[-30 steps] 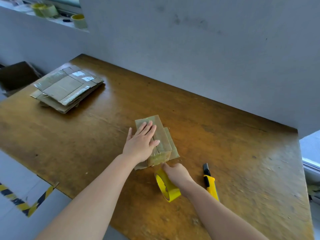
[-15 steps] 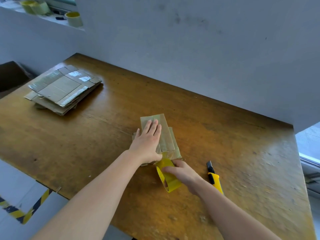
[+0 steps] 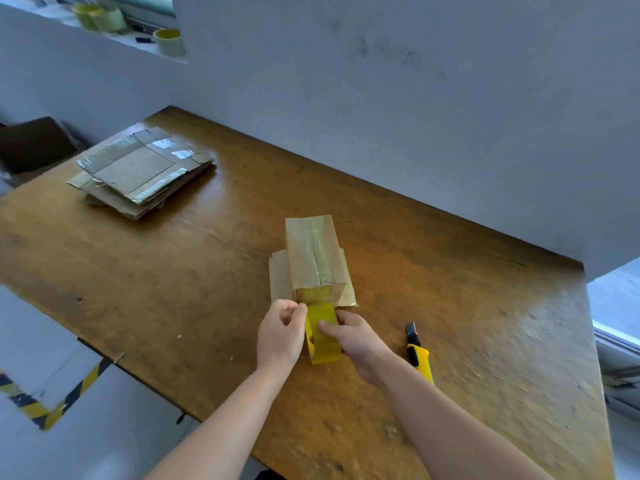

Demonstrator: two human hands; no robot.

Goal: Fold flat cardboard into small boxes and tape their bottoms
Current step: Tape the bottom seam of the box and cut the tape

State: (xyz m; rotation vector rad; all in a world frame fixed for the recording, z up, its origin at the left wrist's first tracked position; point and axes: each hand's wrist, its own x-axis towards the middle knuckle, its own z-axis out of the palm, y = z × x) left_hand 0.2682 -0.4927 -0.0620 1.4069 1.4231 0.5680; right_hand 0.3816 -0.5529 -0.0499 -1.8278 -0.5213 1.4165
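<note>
A small folded cardboard box (image 3: 313, 258) stands bottom-up in the middle of the wooden table (image 3: 173, 289), with a shiny strip of tape along its seam and flaps spread at its base. Right in front of it stands a yellow tape roll (image 3: 322, 336). My right hand (image 3: 356, 336) grips the roll from the right, the thumb on its outer face. My left hand (image 3: 281, 332) is at the roll's left rim with thumb and fingers pinched together by the tape's top edge near the box.
A stack of flat taped cardboard (image 3: 138, 173) lies at the table's far left. A yellow utility knife (image 3: 419, 353) lies right of my right hand. Spare tape rolls (image 3: 169, 41) sit on a ledge at the top left. A grey wall runs behind the table.
My left hand has lifted off the top of the box and come down to the tape roll. The roll now sits closer to the box's near end, still in my right hand.
</note>
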